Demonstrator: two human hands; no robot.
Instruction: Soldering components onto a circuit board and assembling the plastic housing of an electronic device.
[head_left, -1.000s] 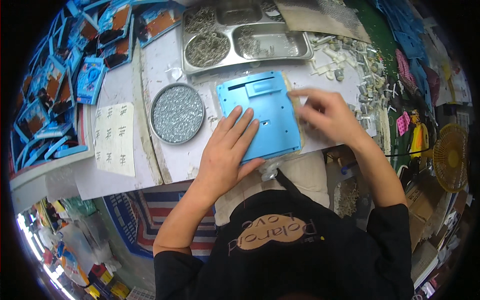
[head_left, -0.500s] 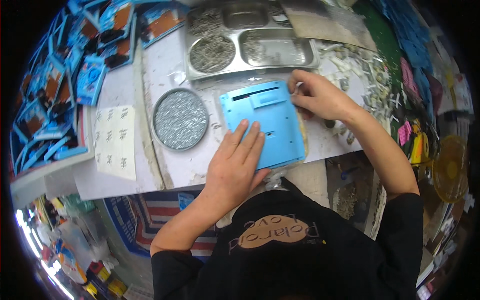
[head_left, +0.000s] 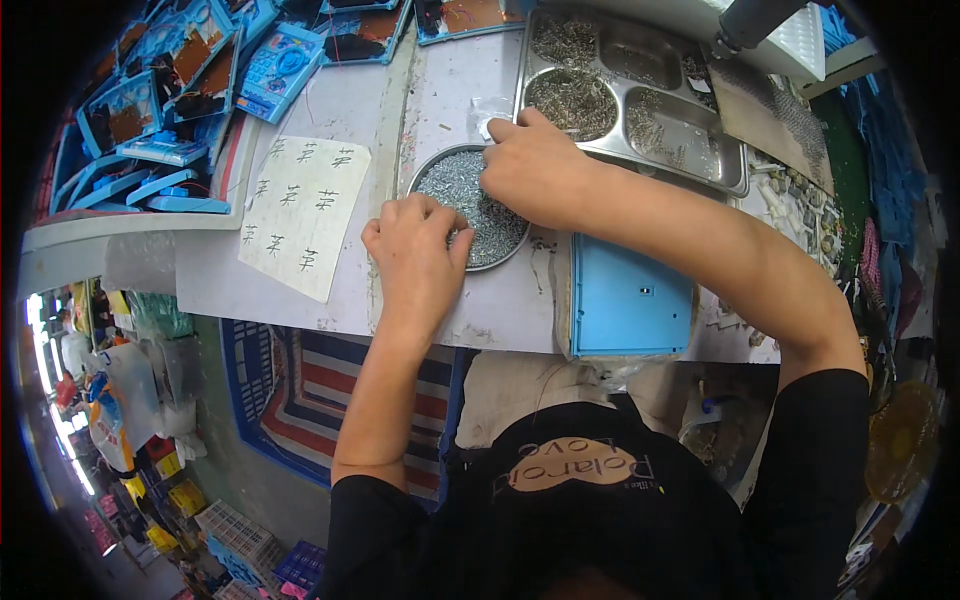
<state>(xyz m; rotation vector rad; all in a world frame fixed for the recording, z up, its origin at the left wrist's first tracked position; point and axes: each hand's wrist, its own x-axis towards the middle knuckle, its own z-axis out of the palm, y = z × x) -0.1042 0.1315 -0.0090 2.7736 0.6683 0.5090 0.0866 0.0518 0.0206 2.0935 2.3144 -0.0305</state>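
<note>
A round grey dish (head_left: 498, 262) holds many small silvery metal pieces, probably screws. Over its left rim is my left hand (head_left: 412, 250), with fingers bent and thumb and forefinger close together; anything between them is too small to make out. Reaching across from the right, my right hand (head_left: 540, 172) is above the dish's far right part. Its fingers curl downward, and their tips are hidden behind the hand. A light blue plastic casing (head_left: 630, 300) lies flat to the right of the dish, its far part covered by my right forearm.
Behind the dish stands a metal compartment tray (head_left: 690, 170) with small metal parts. Blue casings with wires (head_left: 280, 70) pile up at the far left, near a handwritten paper sheet (head_left: 300, 225). Loose white parts (head_left: 790, 200) lie at the right. A blue crate (head_left: 340, 400) is below the table edge.
Both hands have left the blue casing and come to the dish of metal pieces, my right hand crossing leftward. The view has shifted, so the table things appear further right.
</note>
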